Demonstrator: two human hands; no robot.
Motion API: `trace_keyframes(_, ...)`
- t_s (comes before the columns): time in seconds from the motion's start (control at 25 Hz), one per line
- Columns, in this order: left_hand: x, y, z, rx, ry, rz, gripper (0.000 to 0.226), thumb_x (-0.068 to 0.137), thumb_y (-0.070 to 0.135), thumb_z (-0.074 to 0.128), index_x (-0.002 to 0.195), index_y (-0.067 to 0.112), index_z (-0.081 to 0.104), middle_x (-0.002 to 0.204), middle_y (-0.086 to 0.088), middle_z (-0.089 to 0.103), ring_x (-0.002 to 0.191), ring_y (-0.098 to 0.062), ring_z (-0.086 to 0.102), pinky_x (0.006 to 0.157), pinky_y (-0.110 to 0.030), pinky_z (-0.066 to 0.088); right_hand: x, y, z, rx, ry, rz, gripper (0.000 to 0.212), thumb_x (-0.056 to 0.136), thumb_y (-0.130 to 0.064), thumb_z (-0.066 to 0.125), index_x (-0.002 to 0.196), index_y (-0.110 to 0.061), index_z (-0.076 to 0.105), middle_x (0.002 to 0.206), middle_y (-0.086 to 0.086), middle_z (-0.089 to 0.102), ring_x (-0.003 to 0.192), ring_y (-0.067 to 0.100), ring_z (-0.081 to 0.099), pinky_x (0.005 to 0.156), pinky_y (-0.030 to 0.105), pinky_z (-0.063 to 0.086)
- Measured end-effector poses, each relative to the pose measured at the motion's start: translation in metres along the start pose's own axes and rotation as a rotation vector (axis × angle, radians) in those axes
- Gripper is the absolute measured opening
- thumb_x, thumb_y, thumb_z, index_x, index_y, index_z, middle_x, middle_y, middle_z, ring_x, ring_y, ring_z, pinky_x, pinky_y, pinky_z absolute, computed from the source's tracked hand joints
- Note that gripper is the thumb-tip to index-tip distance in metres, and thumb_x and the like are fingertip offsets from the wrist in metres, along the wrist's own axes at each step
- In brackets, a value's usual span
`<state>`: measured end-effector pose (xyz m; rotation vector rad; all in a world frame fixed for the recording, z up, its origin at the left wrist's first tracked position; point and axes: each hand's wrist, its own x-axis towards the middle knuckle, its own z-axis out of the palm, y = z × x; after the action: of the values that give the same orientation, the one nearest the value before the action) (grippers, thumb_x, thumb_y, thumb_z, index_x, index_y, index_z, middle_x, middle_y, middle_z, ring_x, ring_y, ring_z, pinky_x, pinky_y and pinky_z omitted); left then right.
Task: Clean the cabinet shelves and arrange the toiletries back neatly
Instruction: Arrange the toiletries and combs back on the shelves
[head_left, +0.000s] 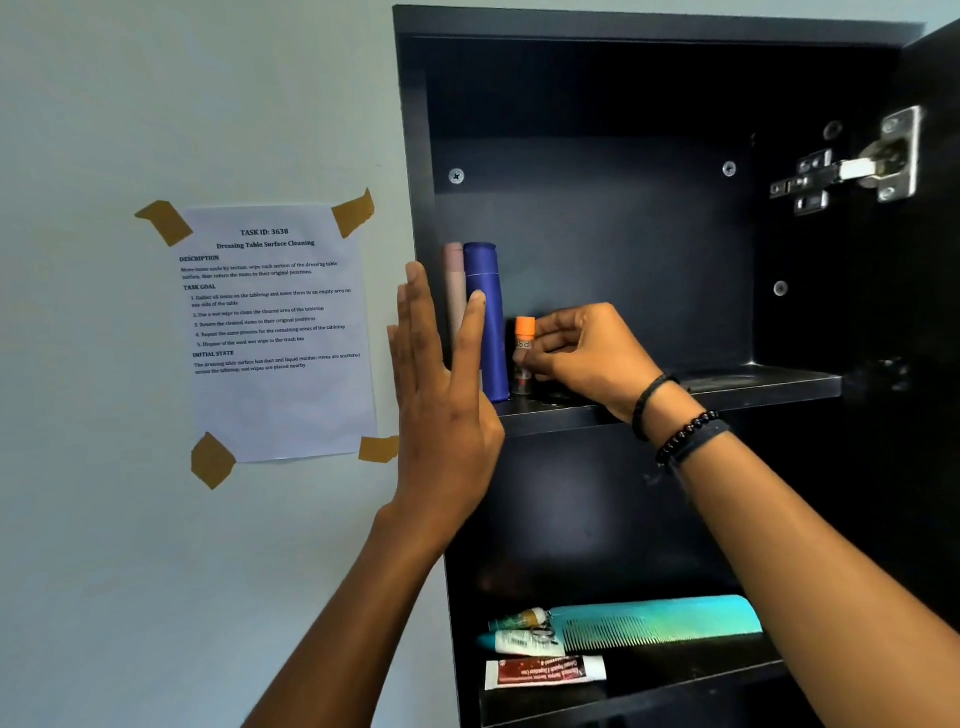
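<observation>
A dark cabinet stands open with an upper shelf (753, 389) and a lower shelf (675, 691). On the upper shelf's left stand a tall blue bottle (485, 332) and a pink bottle (454, 291) behind it. My right hand (587, 358) pinches a small vial with an orange cap (523, 353), upright on the shelf just right of the blue bottle. My left hand (441, 395) is held flat with straight fingers; its thumb touches the blue bottle's front.
The lower shelf holds a teal comb (660, 621), a white tube (519, 642), a small tube behind it (519, 618) and a red-and-white tube (545, 672). A taped paper sheet (280, 332) hangs on the wall at left. The cabinet door with its hinge (852, 166) is at right.
</observation>
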<state>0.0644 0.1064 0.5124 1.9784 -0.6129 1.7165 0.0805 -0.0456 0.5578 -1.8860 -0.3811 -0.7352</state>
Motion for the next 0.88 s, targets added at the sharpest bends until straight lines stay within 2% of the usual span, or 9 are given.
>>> trace_keyframes(0.2,-0.0007,0.0028,0.0005,-0.002,-0.021,0.004,0.074,0.083,-0.002,0.061,0.147,0.017,0.03,0.158,-0.017,0.003,0.147,-0.029,-0.003,0.119,-0.046,0.014,-0.0026,-0.0003,-0.0041,-0.043,-0.007,0.004,0.019,0.073,-0.014,0.08,0.09,-0.015,0.071,0.079,0.003,0.074,0.074,0.014,0.07,0.079,0.039,0.06)
trace_keyframes(0.32,-0.0006,0.0051,-0.0005,-0.016,-0.029,-0.008,0.071,0.085,-0.001,0.06,0.147,0.016,0.031,0.158,-0.016,0.003,0.147,-0.029,-0.003,0.119,-0.047,0.015,-0.0036,-0.0015,-0.006,-0.058,-0.015,0.012,0.026,0.072,-0.014,0.081,0.096,-0.011,0.07,0.081,0.004,0.075,0.077,0.015,0.071,0.078,0.036,0.06)
trace_keyframes(0.56,-0.0012,0.004,-0.0025,-0.028,-0.035,-0.029,0.069,0.085,-0.004,0.057,0.146,0.015,0.031,0.159,-0.015,0.0,0.147,-0.028,-0.004,0.119,-0.045,0.01,-0.0049,-0.0014,-0.0035,-0.085,-0.004,0.004,0.023,0.071,-0.015,0.082,0.091,-0.013,0.071,0.078,0.006,0.075,0.076,0.018,0.072,0.076,0.037,0.06)
trace_keyframes(0.88,-0.0021,0.0045,-0.0067,-0.026,-0.101,-0.046,0.07,0.088,-0.002,0.056,0.149,0.017,0.026,0.159,-0.009,-0.007,0.147,-0.025,-0.009,0.119,-0.038,-0.001,-0.0077,-0.0045,-0.0022,-0.123,0.005,0.042,0.033,0.067,-0.024,0.085,0.094,-0.012,0.07,0.079,0.005,0.075,0.079,0.017,0.073,0.076,0.035,0.06)
